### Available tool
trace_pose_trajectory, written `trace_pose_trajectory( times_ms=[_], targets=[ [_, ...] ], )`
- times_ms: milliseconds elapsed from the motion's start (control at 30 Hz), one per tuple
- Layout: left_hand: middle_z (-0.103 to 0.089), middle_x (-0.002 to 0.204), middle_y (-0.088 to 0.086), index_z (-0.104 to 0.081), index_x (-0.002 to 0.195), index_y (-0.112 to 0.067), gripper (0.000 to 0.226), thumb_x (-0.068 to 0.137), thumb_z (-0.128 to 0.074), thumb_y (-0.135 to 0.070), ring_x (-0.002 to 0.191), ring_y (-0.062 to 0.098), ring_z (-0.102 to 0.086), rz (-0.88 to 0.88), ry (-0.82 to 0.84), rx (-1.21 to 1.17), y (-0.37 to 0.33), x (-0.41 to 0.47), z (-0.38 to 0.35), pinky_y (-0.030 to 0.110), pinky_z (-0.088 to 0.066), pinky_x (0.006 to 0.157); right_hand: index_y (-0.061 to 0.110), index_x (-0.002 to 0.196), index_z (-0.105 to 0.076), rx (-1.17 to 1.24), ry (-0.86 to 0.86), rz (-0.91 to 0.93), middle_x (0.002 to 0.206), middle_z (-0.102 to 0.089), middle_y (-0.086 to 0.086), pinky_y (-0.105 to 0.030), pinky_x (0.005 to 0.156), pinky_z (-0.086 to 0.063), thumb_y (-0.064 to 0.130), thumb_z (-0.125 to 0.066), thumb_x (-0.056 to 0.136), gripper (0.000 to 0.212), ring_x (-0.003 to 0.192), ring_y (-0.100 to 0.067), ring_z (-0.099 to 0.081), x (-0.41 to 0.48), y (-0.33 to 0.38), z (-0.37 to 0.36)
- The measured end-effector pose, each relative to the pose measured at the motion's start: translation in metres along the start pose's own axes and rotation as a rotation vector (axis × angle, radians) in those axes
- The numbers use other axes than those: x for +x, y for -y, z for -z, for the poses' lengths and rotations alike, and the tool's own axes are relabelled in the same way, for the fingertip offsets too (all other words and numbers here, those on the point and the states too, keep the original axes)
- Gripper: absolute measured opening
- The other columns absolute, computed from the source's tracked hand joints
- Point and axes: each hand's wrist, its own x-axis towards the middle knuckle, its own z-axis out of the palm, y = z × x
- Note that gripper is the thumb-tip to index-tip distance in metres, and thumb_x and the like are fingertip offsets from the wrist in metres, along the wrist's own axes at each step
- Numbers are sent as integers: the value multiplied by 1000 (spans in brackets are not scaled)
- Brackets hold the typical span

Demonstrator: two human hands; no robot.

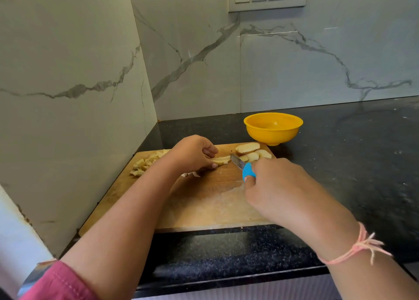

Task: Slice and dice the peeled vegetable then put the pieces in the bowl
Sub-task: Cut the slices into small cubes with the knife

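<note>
Strips (221,160) are pinched by the left hand (193,153), knife (238,162) gripped in the right hand (278,186) (mid-dicing); crosswise cuts needed next.

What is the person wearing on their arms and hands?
A pink sleeve with a stitched hem covers the left upper arm. A thin pink thread with loose ends is tied round the right wrist. The left hand and right hand wear no gloves.

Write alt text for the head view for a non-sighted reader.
The left hand holds vegetable strips on a wooden cutting board while the right hand grips a blue-handled knife, blade at their ends. Diced pieces lie at the board's left, slices at its far right near a yellow bowl.
</note>
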Motion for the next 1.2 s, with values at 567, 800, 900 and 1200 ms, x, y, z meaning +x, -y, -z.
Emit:
trace_pose_trajectory(
  times_ms=[567,800,900,1200],
  targets=[
    [-67,113,6,-68,118,-13,29,89,-65,-20,99,19,-60,153,-48,56,-15,0,-7,31,-50,94,16,115,-54,-29,-25,33,77,-43,3,-22,47,-28,30,-41,97,26,74,-16,-45,9,3,-7],
    [-67,114,3,-69,115,-16,30,86,-69,-24,102,18,-60,147,-79,67,-14,0,-8,32,-51,94,19,105,-55,-31,-79,-10,68,-38,7,-28,56,-35,31,-41,96,21,74,-19,-48,5,-11,-1],
    [-67,112,2,-70,113,-17,28,86,-69,-24,100,17,-61,137,-120,54,-13,-1,-11,31,-51,92,19,104,-55,-23,-44,38,69,-41,6,-25,50,-31,31,-41,97,19,72,-16,-49,2,-7,-5],
    [-69,105,2,-71,112,-17,25,90,-63,-26,85,13,-58,121,-130,29,-12,-1,-11,24,-50,77,19,127,-51,16,-115,14,86,-45,2,-26,63,-36,33,-39,98,34,78,-15,-46,3,-4,1]
  ],
)
